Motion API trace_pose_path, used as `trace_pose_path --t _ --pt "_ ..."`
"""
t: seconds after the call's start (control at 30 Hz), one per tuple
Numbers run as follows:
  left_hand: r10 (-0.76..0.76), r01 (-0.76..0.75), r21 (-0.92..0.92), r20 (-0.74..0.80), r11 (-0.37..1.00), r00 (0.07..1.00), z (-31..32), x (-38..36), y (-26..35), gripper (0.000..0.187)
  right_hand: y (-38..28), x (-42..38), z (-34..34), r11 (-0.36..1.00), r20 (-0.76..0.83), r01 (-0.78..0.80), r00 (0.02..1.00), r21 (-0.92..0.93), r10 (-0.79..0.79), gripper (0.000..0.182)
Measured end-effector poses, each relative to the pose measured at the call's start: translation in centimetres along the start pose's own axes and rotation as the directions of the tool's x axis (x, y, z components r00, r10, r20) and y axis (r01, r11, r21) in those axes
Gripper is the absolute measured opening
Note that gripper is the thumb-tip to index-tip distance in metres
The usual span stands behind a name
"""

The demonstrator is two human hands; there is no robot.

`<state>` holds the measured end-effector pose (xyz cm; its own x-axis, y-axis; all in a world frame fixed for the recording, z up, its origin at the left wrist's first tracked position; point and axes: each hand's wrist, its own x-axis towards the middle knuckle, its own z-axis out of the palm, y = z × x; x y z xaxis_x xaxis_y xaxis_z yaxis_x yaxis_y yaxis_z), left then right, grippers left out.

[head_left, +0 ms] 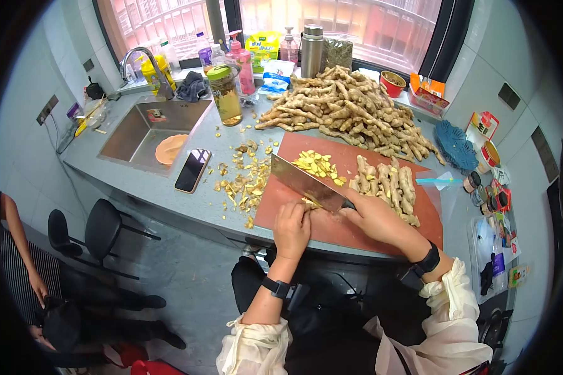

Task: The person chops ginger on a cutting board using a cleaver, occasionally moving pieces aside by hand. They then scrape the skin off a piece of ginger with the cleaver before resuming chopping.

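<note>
My right hand (374, 219) is closed round the handle of a cleaver (306, 182), its wide blade slanting up to the left over the red cutting board (350, 234). Fingers bent, my left hand (292, 228) presses on a piece of ginger (311, 203) beside the blade; most of that piece is hidden. Behind the blade lies a heap of yellow ginger slices (316, 164). To the right on the board rest several whole ginger roots (388, 184) in a row. Ginger peelings and scraps (247, 181) are scattered on the counter left of the board.
A large pile of ginger (356, 109) rises behind the board. Left of the scraps lie a phone (194, 170) and a sink (122, 150); a lidded drink bottle (224, 97) stands near the sink. Jars (472, 182) line the right side. Another person (37, 275) sits at lower left.
</note>
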<state>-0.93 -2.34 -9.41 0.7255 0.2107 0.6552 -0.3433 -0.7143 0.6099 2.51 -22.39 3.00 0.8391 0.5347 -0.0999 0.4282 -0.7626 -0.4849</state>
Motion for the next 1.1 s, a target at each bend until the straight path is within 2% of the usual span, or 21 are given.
trace_pose_path --t 0.17,0.37,0.43,0.47,0.53,1.1 --pt "0.016 -0.015 0.016 -0.036 1.000 0.999 0.0 0.1 0.0 0.011 -0.8 -0.5 -0.8 0.999 0.014 0.022 1.000 -0.039 -0.021 0.045" --pt "0.005 -0.005 0.016 -0.008 1.000 1.000 -0.2 0.2 0.1 0.012 -1.0 -0.5 -0.8 0.990 0.094 -0.039 0.994 -0.133 0.052 0.040" --pt "0.004 -0.004 0.014 -0.008 1.000 1.000 -0.2 0.3 0.1 0.012 -0.5 -0.6 -0.4 0.990 -0.008 0.071 0.997 -0.123 -0.073 0.035" --pt "0.005 -0.005 0.013 -0.009 1.000 1.000 -0.2 0.3 0.1 0.013 -0.6 -0.6 -0.5 0.990 -0.006 0.071 0.997 -0.123 -0.072 0.035" --pt "0.004 -0.004 0.014 -0.007 1.000 1.000 -0.1 0.2 0.0 0.013 -0.8 -0.7 -0.9 0.997 0.020 -0.028 0.999 -0.078 0.030 0.035" --pt "-0.008 0.008 0.009 0.016 1.000 1.000 -0.3 0.3 0.1 0.012 -1.2 0.0 -1.0 0.990 0.107 0.007 0.994 -0.138 0.007 0.038"
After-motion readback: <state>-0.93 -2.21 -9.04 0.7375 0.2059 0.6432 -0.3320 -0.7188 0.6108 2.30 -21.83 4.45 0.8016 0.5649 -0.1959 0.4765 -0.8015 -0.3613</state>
